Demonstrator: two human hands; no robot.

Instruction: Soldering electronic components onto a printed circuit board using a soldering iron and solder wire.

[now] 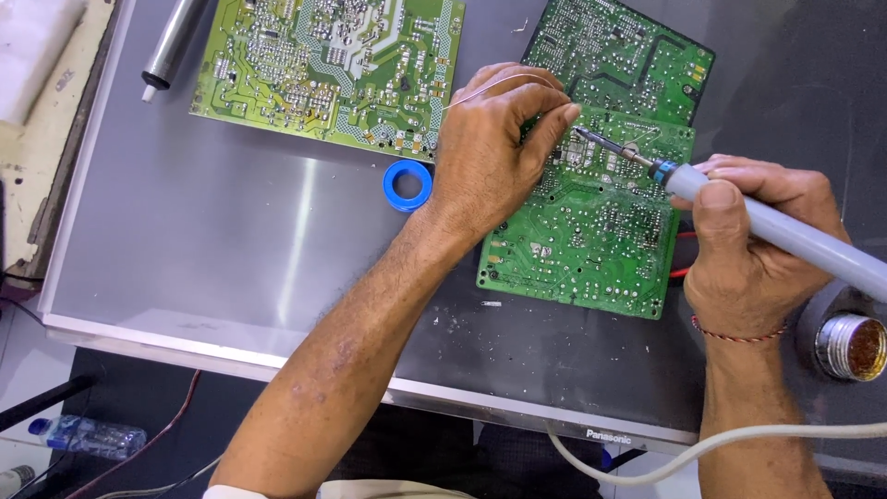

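Glossy worktop (212, 231) — solder joint behind left hand (485, 157)

Soldering iron (776, 231) on green circuit board (591, 231)
Grey-handled iron slants from 4 o'clock, tip touching the flat board's upper edge.

— What's that surface (212, 240) they're working on?

— A grey metal sheet, shiny, with a pale rim. Three green circuit boards lie on it: a big one (323, 65) upper left, a dark one (628, 51) top centre, another (591, 231) mid-frame.

— Anything else?

— A blue ring (407, 185) in the middle, a metal cylinder (171, 42) top left, a small round tin (852, 346) far right.
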